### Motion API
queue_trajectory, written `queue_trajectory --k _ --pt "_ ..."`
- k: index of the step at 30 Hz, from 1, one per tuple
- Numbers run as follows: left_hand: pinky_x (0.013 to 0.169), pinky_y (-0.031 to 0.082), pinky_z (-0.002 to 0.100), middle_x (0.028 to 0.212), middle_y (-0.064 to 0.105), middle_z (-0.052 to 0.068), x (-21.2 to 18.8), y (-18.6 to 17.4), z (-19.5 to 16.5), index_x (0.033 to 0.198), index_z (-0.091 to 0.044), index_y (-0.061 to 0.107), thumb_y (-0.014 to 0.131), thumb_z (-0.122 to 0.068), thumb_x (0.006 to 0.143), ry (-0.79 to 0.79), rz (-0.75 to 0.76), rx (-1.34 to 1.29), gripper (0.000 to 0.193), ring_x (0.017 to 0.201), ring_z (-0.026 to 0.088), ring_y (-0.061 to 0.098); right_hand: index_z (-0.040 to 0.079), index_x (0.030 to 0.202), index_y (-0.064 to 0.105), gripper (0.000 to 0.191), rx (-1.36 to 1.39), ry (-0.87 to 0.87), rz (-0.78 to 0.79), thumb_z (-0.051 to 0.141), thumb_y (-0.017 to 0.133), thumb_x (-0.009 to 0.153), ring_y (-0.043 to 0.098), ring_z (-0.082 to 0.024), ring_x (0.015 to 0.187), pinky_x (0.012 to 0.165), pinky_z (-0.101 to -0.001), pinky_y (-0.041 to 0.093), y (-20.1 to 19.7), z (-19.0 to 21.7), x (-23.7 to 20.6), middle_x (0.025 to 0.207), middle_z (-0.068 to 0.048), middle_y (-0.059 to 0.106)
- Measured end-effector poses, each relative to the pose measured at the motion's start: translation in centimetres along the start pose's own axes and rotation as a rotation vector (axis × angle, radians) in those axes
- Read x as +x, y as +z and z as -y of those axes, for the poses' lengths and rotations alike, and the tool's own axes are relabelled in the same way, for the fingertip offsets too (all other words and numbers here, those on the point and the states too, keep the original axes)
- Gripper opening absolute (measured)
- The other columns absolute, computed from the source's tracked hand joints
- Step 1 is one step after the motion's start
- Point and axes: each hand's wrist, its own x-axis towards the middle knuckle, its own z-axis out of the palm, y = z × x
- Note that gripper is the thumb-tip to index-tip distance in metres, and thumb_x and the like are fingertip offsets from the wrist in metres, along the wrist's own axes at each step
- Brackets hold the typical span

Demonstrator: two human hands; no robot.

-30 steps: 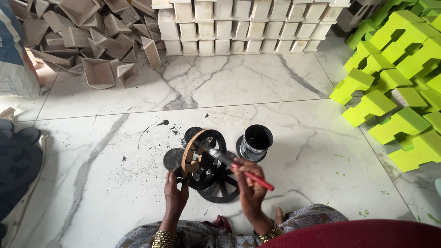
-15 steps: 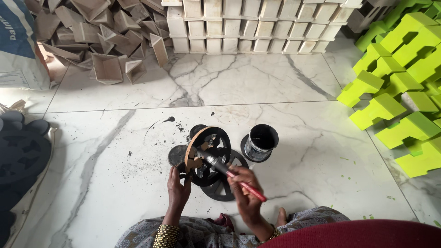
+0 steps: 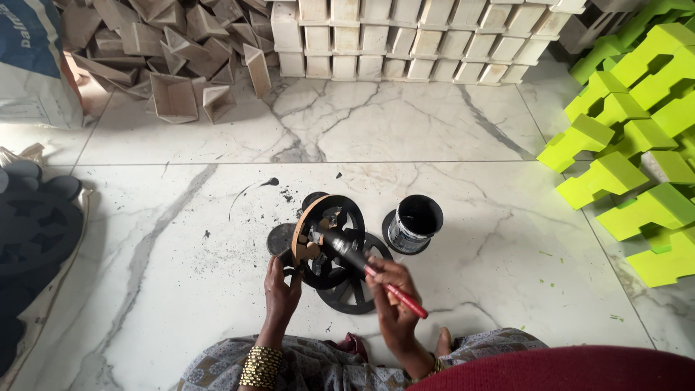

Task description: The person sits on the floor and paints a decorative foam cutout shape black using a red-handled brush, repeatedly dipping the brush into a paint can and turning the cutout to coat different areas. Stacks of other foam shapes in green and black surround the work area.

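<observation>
Marble floor (image 3: 405,137), white with grey veins, spattered with black paint specks around the work spot. Along the back wall sits a neat row of pale wooden blocks (image 3: 405,36), and left of it a loose heap of unpainted wooden pieces (image 3: 166,51). Off to the right, a pile of bright green painted shapes (image 3: 630,145); at the far left, a sack (image 3: 36,58) and some dark painted pieces (image 3: 36,224) lying on a sheet.

Down at the floor, the person's left hand (image 3: 282,289) has its fingers (image 3: 275,269) wrapped around the lower rim of a spoked wooden wheel (image 3: 326,239), holding it tilted up on edge. The rim edge shows bare wood, the face is black. The right hand (image 3: 394,297) is closed around the red handle of a paintbrush (image 3: 369,271), the dark bristle end pressed against the wheel's hub. A second black wheel (image 3: 358,289) lies flat on the floor just beneath the held one, partly hidden by it. Just to the right stands an open tin of black paint (image 3: 414,224), resting on its lid, near the wheels but not touching them. A round black disc (image 3: 281,237) lies flat to the left.
</observation>
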Motion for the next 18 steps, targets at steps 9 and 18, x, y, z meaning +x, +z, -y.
queue_trajectory --k 9,18 --pt "0.072 0.060 0.035 0.115 0.064 0.017 0.3 0.2 -0.4 0.121 0.004 0.057 0.073 0.006 0.081 0.014 0.006 -0.008 0.043 0.093 0.029 0.073 0.000 0.104 0.060 0.013 -0.016 0.095 0.136 -0.010 0.063 0.097 0.067 -0.033 0.128 0.102 -0.0352 0.063 0.3 0.7 -0.1 0.125 -0.021 0.064" --pt "0.076 0.060 0.037 0.118 0.062 0.019 0.3 0.1 -0.8 0.120 0.004 0.059 0.072 0.009 0.077 0.081 0.015 0.034 0.046 0.097 0.031 0.071 0.002 0.100 0.062 0.009 -0.065 -0.003 0.029 -0.006 0.065 0.097 0.068 -0.032 0.122 0.095 -0.0329 0.064 0.5 0.7 1.3 0.125 -0.020 0.066"
